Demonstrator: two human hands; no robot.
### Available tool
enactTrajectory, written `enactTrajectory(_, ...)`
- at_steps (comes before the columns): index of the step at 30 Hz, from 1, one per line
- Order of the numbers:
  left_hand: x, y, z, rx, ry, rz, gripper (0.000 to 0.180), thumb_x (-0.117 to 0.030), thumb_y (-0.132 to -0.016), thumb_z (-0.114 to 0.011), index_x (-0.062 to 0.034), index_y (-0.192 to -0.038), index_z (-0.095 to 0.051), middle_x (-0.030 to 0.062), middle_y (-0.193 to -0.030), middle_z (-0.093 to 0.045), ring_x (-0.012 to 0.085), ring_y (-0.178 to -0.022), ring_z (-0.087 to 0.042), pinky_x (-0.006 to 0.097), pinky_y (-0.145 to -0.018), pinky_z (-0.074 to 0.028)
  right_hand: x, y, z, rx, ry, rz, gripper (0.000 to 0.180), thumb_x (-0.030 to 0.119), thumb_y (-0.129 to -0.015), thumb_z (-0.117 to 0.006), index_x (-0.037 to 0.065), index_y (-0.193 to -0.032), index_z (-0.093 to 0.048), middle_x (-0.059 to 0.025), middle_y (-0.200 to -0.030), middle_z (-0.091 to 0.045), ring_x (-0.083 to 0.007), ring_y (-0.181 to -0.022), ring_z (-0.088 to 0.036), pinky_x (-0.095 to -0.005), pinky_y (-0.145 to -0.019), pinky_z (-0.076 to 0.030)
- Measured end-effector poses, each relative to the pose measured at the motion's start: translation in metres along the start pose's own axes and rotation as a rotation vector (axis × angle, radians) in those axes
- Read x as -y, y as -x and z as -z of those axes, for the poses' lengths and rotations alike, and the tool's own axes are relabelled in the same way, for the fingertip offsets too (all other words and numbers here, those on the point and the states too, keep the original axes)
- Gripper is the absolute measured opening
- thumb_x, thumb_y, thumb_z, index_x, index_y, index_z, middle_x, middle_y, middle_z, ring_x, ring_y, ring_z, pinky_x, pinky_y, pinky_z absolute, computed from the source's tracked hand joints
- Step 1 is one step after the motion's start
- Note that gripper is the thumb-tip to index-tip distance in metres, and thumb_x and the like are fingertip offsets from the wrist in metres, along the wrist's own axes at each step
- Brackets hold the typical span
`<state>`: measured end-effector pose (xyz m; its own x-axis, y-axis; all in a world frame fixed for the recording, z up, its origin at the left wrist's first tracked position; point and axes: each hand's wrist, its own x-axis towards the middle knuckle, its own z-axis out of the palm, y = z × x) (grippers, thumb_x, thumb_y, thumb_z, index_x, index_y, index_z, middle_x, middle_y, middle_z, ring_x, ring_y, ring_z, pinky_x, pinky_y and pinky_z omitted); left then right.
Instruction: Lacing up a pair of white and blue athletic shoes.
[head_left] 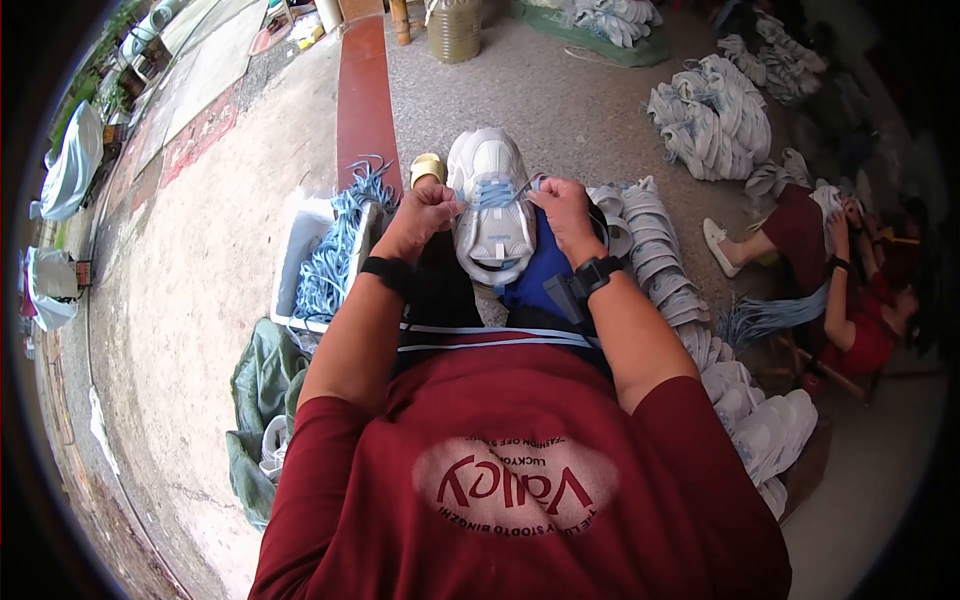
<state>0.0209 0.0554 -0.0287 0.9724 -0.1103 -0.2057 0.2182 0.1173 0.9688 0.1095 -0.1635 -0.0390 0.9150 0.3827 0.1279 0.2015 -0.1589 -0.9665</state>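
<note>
A white sneaker upper rests across my lap, its toe pointing away from me. Light blue shoelace crosses its front in several rows. On the left side of the upper, my left hand is closed in a pinch on a lace end. My right hand pinches the lace on the other side, with a bit of blue showing at its fingertips. Both hands are at about the same height, apart from each other. More blue lace strands lie across my waist.
Left of me, a white foam box holds blue laces, above a green sack. A long row of nested white uppers runs along my right. Beyond it, a co-worker in red sits handling an upper. Upper piles lie farther off.
</note>
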Motion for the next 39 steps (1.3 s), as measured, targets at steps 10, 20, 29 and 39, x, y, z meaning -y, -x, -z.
enactTrajectory(10,0.015,-0.002,-0.002,-0.184,0.067,-0.083,0.012,-0.012,-0.081,-0.065,-0.0088,-0.071,-0.058,-0.0071,-0.064,-0.049,0.0033,-0.059,-0.042,0.018,-0.058,-0.034,0.001,-0.003,0.001,-0.019,0.336,0.109,0.015,0.005,-0.069,-0.065,-0.001,-0.062,-0.053,-0.0111,-0.055,-0.052,-0.022,-0.052,-0.05,-0.0332,-0.052,-0.04)
enactTrajectory(20,0.01,0.002,-0.019,-0.298,0.166,-0.154,0.015,-0.015,-0.084,-0.062,-0.0087,-0.071,-0.059,-0.0032,-0.064,-0.055,0.0038,-0.055,-0.043,0.019,-0.053,-0.033,0.01,0.002,-0.018,-0.192,0.403,0.067,0.016,0.011,-0.067,-0.067,0.001,-0.063,-0.054,-0.017,-0.064,-0.056,-0.0341,-0.06,-0.056,-0.0408,-0.056,-0.044)
enactTrajectory(29,0.014,-0.001,-0.019,-0.335,0.17,-0.158,0.011,-0.01,-0.082,-0.062,-0.0068,-0.072,-0.06,-0.0009,-0.068,-0.06,0.0047,-0.058,-0.05,0.018,-0.053,-0.037,0.021,0.034,-0.029,-0.11,0.76,0.305,0.013,0.008,-0.073,-0.058,-0.004,-0.078,-0.058,-0.0194,-0.079,-0.059,-0.0339,-0.088,-0.055,-0.0381,-0.078,-0.046)
enactTrajectory(39,0.011,-0.004,-0.04,-0.591,-0.736,-0.394,0.011,-0.015,-0.072,-0.065,-0.005,-0.071,-0.06,0.0133,-0.066,-0.059,0.0295,-0.061,-0.059,0.035,-0.058,-0.046,0.015,0.031,-0.029,-0.317,0.678,0.307,0.015,0.004,-0.073,-0.052,-0.003,-0.081,-0.062,-0.0212,-0.078,-0.06,-0.0363,-0.079,-0.056,-0.0407,-0.073,-0.047)
